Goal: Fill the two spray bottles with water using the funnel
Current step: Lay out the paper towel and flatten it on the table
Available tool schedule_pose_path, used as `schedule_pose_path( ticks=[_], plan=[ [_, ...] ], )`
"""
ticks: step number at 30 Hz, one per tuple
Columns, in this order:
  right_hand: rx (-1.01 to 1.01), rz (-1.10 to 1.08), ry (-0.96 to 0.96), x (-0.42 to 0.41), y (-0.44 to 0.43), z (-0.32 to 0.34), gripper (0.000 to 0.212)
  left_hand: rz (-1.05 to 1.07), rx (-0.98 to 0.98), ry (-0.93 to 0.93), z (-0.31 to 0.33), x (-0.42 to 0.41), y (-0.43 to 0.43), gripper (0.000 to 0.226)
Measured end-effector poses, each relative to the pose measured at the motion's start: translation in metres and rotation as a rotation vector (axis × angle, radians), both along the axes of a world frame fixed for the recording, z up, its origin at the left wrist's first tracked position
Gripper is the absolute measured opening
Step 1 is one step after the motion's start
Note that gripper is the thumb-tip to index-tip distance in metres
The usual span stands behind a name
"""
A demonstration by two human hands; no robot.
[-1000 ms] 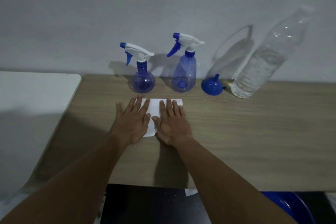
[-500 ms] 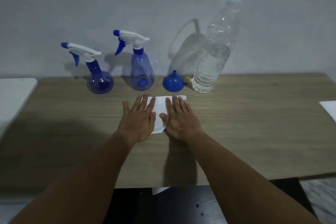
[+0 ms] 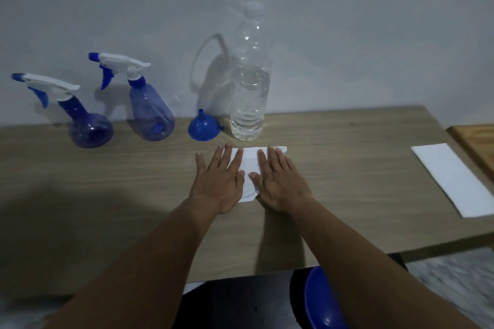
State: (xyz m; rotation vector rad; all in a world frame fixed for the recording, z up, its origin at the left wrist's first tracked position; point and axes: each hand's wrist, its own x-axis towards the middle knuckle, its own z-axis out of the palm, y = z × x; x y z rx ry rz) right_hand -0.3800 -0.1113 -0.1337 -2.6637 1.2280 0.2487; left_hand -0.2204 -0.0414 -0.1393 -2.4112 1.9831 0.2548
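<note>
Two blue spray bottles with white-and-blue trigger heads stand at the back of the wooden table: a round one (image 3: 89, 128) on the left and a taller cone-shaped one (image 3: 151, 112) beside it. A blue funnel (image 3: 203, 128) sits upside down to their right. Next to it stands a clear plastic water bottle (image 3: 250, 93), about half full, cap on. My left hand (image 3: 217, 181) and my right hand (image 3: 279, 181) lie flat, fingers spread, on a white paper sheet (image 3: 248, 165) in front of the funnel. Neither hand holds anything.
The wooden table (image 3: 361, 168) runs against a pale wall. A folded white cloth or paper (image 3: 454, 176) lies near the right edge, with a second wooden surface (image 3: 475, 141) beyond it. A blue round object (image 3: 320, 302) sits below the table's front edge.
The view has swung to the right, so the bottles and funnel sit further left in the frame and the white cloth has come into sight. Both hands stay flat on the paper.
</note>
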Motion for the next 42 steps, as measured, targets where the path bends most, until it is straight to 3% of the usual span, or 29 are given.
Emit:
schedule_pose_path(
  ticks=[8, 16, 25, 42],
  plan=[
    [0.008, -0.039, -0.006, -0.043, 0.003, 0.002, 0.066, -0.017, 0.016, 0.020, -0.002, -0.038, -0.004, 0.060],
    [0.033, -0.105, -0.001, -0.026, 0.053, 0.005, 0.067, -0.087, 0.019, 0.027, 0.001, -0.020, 0.037, 0.061],
    [0.045, -0.082, -0.012, 0.082, 0.127, 0.002, 0.073, -0.104, 0.036, -0.003, 0.005, 0.090, 0.112, 0.062],
    [0.054, 0.067, -0.041, 0.321, 0.244, -0.001, 0.071, 0.084, 0.064, -0.085, 0.002, 0.315, 0.256, 0.063]
  ],
)
